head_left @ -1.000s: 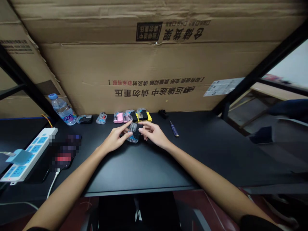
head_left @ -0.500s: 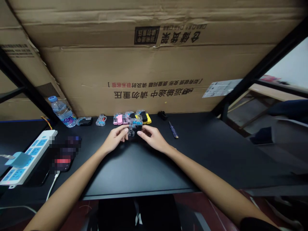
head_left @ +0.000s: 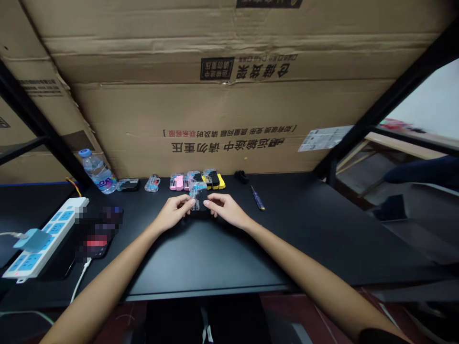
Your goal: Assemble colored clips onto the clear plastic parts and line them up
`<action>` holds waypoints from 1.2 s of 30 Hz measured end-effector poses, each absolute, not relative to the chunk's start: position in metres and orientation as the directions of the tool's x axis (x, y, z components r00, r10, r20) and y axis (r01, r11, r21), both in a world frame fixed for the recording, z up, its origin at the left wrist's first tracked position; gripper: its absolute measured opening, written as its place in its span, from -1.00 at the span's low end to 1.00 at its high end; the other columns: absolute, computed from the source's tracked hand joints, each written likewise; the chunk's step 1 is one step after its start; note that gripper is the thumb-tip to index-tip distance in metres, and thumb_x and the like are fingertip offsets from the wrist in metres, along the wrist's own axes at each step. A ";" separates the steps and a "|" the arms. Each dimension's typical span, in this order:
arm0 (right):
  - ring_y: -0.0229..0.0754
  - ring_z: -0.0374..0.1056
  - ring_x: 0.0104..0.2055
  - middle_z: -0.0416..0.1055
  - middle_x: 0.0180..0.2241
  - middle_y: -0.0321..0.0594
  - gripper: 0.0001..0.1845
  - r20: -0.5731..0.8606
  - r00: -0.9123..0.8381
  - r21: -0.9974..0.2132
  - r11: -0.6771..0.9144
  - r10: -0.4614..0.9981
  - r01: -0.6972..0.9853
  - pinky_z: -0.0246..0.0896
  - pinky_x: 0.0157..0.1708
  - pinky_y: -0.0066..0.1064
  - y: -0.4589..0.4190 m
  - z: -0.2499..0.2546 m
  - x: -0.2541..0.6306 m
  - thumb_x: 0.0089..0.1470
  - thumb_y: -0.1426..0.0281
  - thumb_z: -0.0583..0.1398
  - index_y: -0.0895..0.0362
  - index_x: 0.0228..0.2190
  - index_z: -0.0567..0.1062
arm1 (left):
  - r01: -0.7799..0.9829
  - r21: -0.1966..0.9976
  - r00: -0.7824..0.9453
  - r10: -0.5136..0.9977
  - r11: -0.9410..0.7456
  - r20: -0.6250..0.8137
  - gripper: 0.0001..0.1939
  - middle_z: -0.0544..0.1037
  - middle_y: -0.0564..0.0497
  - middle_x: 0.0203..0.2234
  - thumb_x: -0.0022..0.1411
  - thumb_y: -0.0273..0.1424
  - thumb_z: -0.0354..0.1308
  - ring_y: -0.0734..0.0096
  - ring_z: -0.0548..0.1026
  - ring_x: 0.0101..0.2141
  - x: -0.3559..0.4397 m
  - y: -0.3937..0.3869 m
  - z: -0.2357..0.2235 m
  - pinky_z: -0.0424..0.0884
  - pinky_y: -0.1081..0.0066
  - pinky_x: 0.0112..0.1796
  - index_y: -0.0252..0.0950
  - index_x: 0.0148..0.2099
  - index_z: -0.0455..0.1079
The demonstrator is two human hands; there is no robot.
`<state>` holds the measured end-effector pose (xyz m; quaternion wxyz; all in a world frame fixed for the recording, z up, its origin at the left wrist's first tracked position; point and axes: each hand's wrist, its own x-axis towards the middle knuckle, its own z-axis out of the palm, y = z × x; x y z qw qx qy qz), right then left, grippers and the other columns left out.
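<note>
Between my two hands is a small black device with a clear plastic side [head_left: 199,196], its flat face turned toward me. My left hand [head_left: 177,210] pinches its left edge with thumb and fingers. On its right edge my right hand [head_left: 224,209] grips it the same way. Just behind it, along the cardboard, stand similar clear-cased devices: a pink one [head_left: 177,182] and a black-and-yellow one [head_left: 214,179]. What the device is exactly I cannot make out.
A screwdriver [head_left: 257,198] and a small black part [head_left: 241,177] lie to the right. Leftward are a clear case [head_left: 152,183], a black device [head_left: 128,185], a water bottle [head_left: 97,171], a phone [head_left: 96,234] and a power strip [head_left: 48,239]. Cardboard [head_left: 143,110] walls the table's back.
The device has been turned so its broad face shows more fully, and both hands stay on it. The whole view has shifted slightly.
</note>
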<state>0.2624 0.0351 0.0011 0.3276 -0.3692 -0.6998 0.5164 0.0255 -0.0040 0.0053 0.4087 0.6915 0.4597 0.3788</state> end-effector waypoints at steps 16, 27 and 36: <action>-0.11 0.43 -0.45 0.54 -0.42 -0.19 -0.43 0.183 -0.381 -0.969 0.232 0.906 0.087 0.46 -0.40 -0.20 0.049 -0.003 0.272 0.06 0.03 0.42 0.13 -0.01 0.60 | 0.240 0.931 0.254 0.944 -0.274 0.212 -0.49 0.59 0.02 -0.42 0.45 0.00 0.10 0.42 0.48 -0.46 0.028 -0.001 0.001 0.44 0.41 -0.31 -0.33 0.09 0.52; -0.20 0.39 -0.53 0.48 -0.50 -0.28 -0.28 0.230 0.080 -0.969 0.221 0.970 0.109 0.39 -0.52 -0.33 0.101 0.008 0.330 -0.10 -0.08 0.43 0.17 -0.06 0.54 | 0.406 0.850 0.187 0.941 -0.336 0.282 -0.56 0.58 0.05 -0.44 0.44 -0.09 0.14 0.41 0.49 -0.44 0.008 0.006 -0.007 0.43 0.43 -0.30 -0.29 0.13 0.52; -0.19 0.44 -0.49 0.51 -0.41 -0.26 -0.38 0.266 -0.276 -0.955 0.291 0.923 0.054 0.46 -0.47 -0.28 0.048 0.004 0.263 0.07 -0.10 0.35 0.07 -0.01 0.53 | 0.223 0.952 0.330 0.935 -0.208 0.127 -0.43 0.61 -0.04 -0.42 0.45 0.08 0.06 0.45 0.46 -0.49 0.033 -0.002 -0.004 0.33 0.47 -0.44 -0.35 -0.08 0.58</action>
